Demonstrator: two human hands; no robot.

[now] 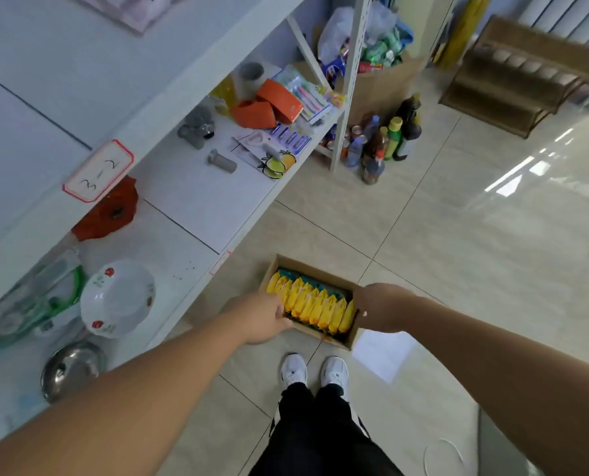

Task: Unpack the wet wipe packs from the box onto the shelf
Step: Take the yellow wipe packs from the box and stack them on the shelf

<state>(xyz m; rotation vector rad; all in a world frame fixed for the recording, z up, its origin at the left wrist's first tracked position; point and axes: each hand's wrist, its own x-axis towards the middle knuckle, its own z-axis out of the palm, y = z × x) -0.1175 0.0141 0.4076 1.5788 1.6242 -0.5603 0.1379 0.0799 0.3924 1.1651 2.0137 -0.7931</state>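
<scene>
An open cardboard box [288, 264] is held above the tiled floor, just right of the white shelf [197, 201]. Several yellow wet wipe packs [315, 305] stand in a tight row inside it, with teal packs behind them. My left hand [260, 316] grips the box's left side, fingers curled over its edge. My right hand [377, 305] holds the right end of the box; its fingers are hidden behind the cardboard wall.
On the shelf lie a white floral bowl [118, 298], a steel bowl [68, 371], an orange object [109, 211], orange boxes [269, 104], toothbrush packs and grey parts. Bottles [382, 142] stand on the floor by the shelf post. My white shoes [315, 371] are below the box.
</scene>
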